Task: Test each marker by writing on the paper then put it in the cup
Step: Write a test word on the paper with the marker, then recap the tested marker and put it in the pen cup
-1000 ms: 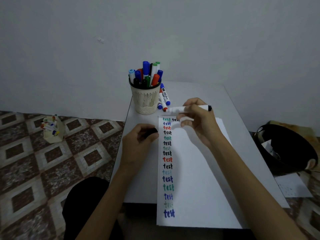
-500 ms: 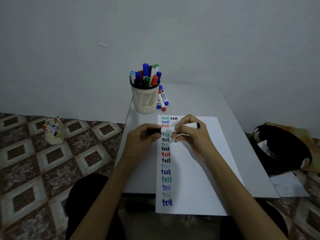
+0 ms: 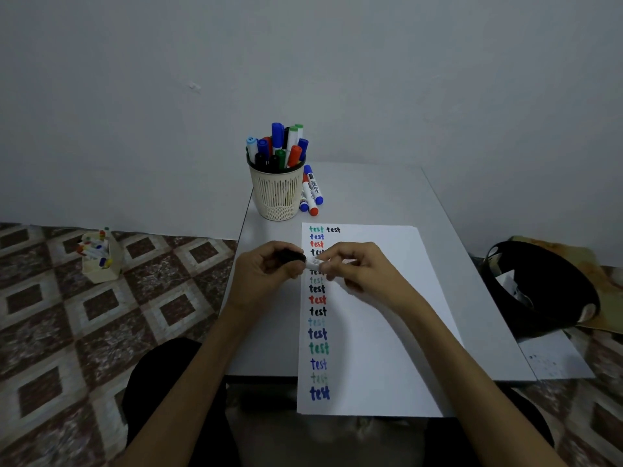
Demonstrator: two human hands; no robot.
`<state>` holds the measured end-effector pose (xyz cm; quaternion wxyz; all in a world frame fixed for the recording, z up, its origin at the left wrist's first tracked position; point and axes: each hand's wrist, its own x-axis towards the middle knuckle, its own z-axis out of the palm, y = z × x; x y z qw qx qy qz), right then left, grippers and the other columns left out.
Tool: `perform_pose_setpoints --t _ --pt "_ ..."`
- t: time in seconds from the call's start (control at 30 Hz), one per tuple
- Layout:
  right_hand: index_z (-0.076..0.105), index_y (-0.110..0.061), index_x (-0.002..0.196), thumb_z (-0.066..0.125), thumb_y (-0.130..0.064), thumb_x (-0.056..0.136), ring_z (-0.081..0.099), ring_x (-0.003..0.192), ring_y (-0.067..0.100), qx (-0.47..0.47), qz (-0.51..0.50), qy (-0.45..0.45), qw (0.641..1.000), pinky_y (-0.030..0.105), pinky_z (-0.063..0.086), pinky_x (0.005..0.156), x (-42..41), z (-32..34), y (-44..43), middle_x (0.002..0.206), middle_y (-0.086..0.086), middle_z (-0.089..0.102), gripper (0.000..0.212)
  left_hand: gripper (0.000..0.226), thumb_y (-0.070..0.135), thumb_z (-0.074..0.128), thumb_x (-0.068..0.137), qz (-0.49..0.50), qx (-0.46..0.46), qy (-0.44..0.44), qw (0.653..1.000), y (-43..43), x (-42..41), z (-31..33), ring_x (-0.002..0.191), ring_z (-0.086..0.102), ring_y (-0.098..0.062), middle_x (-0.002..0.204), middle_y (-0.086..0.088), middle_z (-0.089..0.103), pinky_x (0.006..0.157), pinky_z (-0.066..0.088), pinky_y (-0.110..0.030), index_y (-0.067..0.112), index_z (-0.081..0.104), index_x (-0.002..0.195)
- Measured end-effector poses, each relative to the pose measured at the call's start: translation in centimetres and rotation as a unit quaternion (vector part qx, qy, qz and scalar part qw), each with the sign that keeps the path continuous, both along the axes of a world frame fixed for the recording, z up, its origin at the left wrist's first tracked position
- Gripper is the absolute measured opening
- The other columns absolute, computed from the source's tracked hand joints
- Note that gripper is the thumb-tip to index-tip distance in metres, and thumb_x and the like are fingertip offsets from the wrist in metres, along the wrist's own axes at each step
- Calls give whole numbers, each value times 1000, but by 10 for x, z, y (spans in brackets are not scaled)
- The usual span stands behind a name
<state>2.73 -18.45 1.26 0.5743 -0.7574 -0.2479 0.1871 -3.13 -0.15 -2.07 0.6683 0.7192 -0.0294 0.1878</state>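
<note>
A white sheet of paper [image 3: 377, 332] lies on the grey table [image 3: 371, 193], with a column of coloured "test" words down its left side. Above the paper my right hand [image 3: 357, 269] grips a white-barrelled black marker [image 3: 315, 262]. My left hand [image 3: 266, 269] holds the marker's black cap [image 3: 291, 256] against the marker's tip end. Both hands meet over the upper part of the word column. A cream slotted cup [image 3: 277, 192] full of several markers stands at the table's far left. Three loose markers [image 3: 312, 193] lie just right of the cup.
A small cream holder with markers [image 3: 99, 256] stands on the tiled floor at the left. A black round container [image 3: 539, 288] sits on the floor at the right, with a sheet of paper [image 3: 556, 358] in front of it. A wall runs behind the table.
My right hand has brought the marker down from near the cup to my left hand. The cap in my left hand now meets the marker's tip.
</note>
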Motion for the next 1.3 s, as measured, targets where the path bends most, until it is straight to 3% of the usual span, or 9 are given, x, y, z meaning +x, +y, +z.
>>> perform_pose_setpoints --t 0.27,0.4,0.57,0.67,0.77,0.93,1.03,1.17,1.3 --pt "68 -6 95 63 -13 91 45 47 19 -37 53 -6 998 23 36 43 11 9 -1 76 17 63 9 21 11 70 71 15 4 -19 1000 -3 1 0 76 67 -12 84 3 72 71 53 -21 10 66 92" --pt "73 -22 98 75 -34 80 66 79 14 -130 59 -155 977 36 56 69 24 14 6 93 -4 71 21 24 13 71 70 32 -23 -28 999 -5 -2 0 77 67 -13 84 0 72 72 53 -22 8 67 93" --pt "72 -25 99 76 -37 77 49 90 9 -292 64 -354 886 28 43 75 47 29 22 94 -12 59 25 47 15 74 73 64 21 -14 998 -9 2 0 90 67 -13 105 1 67 77 55 -26 17 57 117" --pt "65 -15 99 72 -25 83 52 76 9 -219 -16 -343 913 23 40 67 67 51 31 87 -11 56 20 71 10 70 80 67 58 5 996 -9 7 -5 101 59 -8 124 7 52 84 51 -25 23 33 139" --pt "50 -12 121 69 -13 86 63 64 14 9 -138 -294 946 25 52 59 83 82 42 83 0 60 40 63 22 63 85 61 190 32 979 -8 8 -14 119 44 -1 133 9 45 102 40 -31 24 33 140" --pt "29 -11 141 68 -4 84 69 65 22 219 -207 -298 906 34 60 63 103 120 75 74 14 63 69 51 38 45 93 36 406 27 913 -11 10 -20 134 29 -6 144 8 38 116 6 -27 20 36 140" --pt "35 -11 137 67 -5 84 69 65 19 210 -226 -326 894 38 60 64 110 119 95 77 13 65 62 54 43 38 90 30 404 25 914 -9 12 -20 130 30 0 142 8 41 117 4 -28 19 41 137" --pt "46 -17 129 68 -9 83 65 66 13 64 -189 -379 904 31 58 63 113 95 109 75 1 64 51 52 42 39 89 29 401 19 915 -8 12 -19 130 34 -3 140 8 43 117 6 -31 18 46 134" --pt "68 -12 93 67 -23 86 53 92 16 -18 -163 -457 874 33 49 75 116 69 113 94 2 60 13 50 42 40 88 33 395 16 918 -8 12 -20 129 35 -2 139 9 44 117 9 -32 18 51 131"
